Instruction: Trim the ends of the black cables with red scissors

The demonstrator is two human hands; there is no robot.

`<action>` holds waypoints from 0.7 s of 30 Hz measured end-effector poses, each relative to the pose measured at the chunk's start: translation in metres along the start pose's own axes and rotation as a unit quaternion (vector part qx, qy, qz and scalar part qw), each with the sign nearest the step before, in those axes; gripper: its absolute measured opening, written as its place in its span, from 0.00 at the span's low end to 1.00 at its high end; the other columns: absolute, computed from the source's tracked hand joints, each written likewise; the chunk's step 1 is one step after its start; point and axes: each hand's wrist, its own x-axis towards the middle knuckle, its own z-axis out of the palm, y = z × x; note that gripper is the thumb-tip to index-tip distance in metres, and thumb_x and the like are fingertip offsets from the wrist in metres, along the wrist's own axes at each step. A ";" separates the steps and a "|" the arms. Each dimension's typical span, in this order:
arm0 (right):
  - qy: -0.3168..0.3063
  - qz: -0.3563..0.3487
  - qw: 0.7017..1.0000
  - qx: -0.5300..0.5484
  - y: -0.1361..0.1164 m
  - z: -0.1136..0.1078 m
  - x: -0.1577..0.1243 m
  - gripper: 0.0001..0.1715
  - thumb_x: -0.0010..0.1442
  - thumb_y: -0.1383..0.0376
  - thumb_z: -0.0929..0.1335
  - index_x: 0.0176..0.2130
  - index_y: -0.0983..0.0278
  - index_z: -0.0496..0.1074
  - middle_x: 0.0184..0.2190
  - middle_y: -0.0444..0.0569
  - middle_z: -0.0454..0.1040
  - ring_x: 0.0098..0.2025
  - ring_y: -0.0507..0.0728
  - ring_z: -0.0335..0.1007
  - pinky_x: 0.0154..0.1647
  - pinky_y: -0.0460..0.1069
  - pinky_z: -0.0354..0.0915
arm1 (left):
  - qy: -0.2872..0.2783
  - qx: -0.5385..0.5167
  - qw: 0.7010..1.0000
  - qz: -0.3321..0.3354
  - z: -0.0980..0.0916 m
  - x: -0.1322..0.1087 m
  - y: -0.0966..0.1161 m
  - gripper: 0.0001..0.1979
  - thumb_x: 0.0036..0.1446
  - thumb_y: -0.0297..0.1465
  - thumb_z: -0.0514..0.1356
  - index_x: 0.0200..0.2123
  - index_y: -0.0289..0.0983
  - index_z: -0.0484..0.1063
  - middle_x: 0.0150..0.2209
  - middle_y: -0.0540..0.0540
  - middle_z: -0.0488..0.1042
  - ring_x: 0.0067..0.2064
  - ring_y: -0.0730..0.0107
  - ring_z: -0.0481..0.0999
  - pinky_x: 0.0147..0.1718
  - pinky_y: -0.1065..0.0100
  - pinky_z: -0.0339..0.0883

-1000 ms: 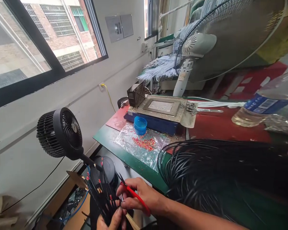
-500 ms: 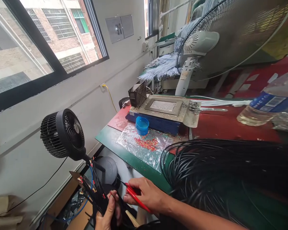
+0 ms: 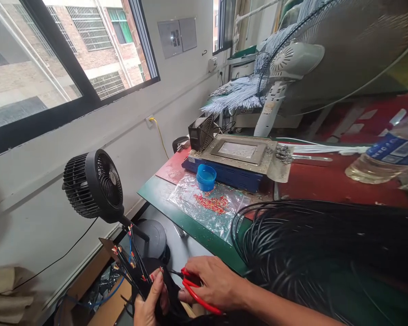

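A left hand (image 3: 148, 301) pinches black cables (image 3: 124, 263) at the near edge of the scene, left of the table, thumb and fingers clamped on one strand's red-tipped end. Other cables fan out to its left, their red and pale wire ends showing; their lower lengths are lost behind the hand and in dark material beneath, and how many it grips cannot be told. Just to the right, a right hand (image 3: 216, 283) has its fingers closed around a red-handled tool (image 3: 200, 299), its dark, slim tips pointing left, near the pinched end. Whether the tips are parted is hard to make out.

On the green tabletop (image 3: 149, 192) beyond, a blue cup (image 3: 206, 178) and scattered red and yellowish bits (image 3: 214, 204), too small to identify, lie on a clear plastic sheet (image 3: 187, 203). A blue-sided machine (image 3: 224, 174) stands farther back. To the right, a heap of black cable (image 3: 279, 240) fades into shadow, its right side indistinct. A labelled bottle (image 3: 374, 167) is cut off at the right edge, and a large fan (image 3: 297, 61) at the far right is only partly in view.
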 end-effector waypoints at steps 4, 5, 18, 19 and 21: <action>0.000 0.011 1.000 0.009 0.000 0.000 0.000 0.29 0.48 0.41 0.62 0.21 0.64 0.66 0.16 0.41 0.57 0.20 0.47 0.46 0.21 0.44 0.41 | 0.007 0.014 1.000 -0.015 0.001 0.001 -0.004 0.21 0.37 0.39 0.63 0.34 0.33 0.66 0.11 0.57 0.59 0.12 0.84 0.53 0.13 0.77 0.42; 0.000 0.017 1.000 0.013 0.000 0.000 0.000 0.29 0.47 0.41 0.62 0.20 0.64 0.65 0.15 0.40 0.55 0.20 0.47 0.45 0.21 0.44 0.40 | 0.007 0.015 1.000 -0.020 0.001 0.002 -0.005 0.22 0.37 0.39 0.64 0.34 0.32 0.67 0.11 0.58 0.58 0.12 0.84 0.53 0.13 0.77 0.42; 0.000 0.066 0.995 0.068 -0.001 -0.003 -0.001 0.25 0.45 0.53 0.68 0.14 0.67 0.56 0.13 0.39 0.42 0.19 0.46 0.36 0.19 0.45 0.37 | 0.007 0.029 0.999 -0.031 0.004 0.007 -0.008 0.26 0.35 0.39 0.65 0.37 0.29 0.67 0.11 0.59 0.54 0.13 0.85 0.51 0.14 0.76 0.40; 0.002 0.076 0.995 0.063 -0.002 -0.002 0.000 0.24 0.45 0.54 0.68 0.13 0.67 0.57 0.12 0.39 0.43 0.19 0.46 0.36 0.19 0.45 0.37 | 0.003 0.038 0.999 -0.025 0.004 0.008 -0.008 0.25 0.35 0.39 0.64 0.36 0.29 0.68 0.10 0.59 0.55 0.13 0.85 0.50 0.14 0.76 0.40; 0.003 0.092 0.995 0.048 -0.001 0.000 0.002 0.22 0.45 0.56 0.68 0.13 0.67 0.59 0.11 0.39 0.46 0.19 0.46 0.37 0.19 0.45 0.38 | 0.000 0.053 0.998 -0.019 0.005 0.011 -0.008 0.24 0.35 0.40 0.65 0.34 0.29 0.69 0.10 0.58 0.55 0.13 0.84 0.51 0.14 0.75 0.40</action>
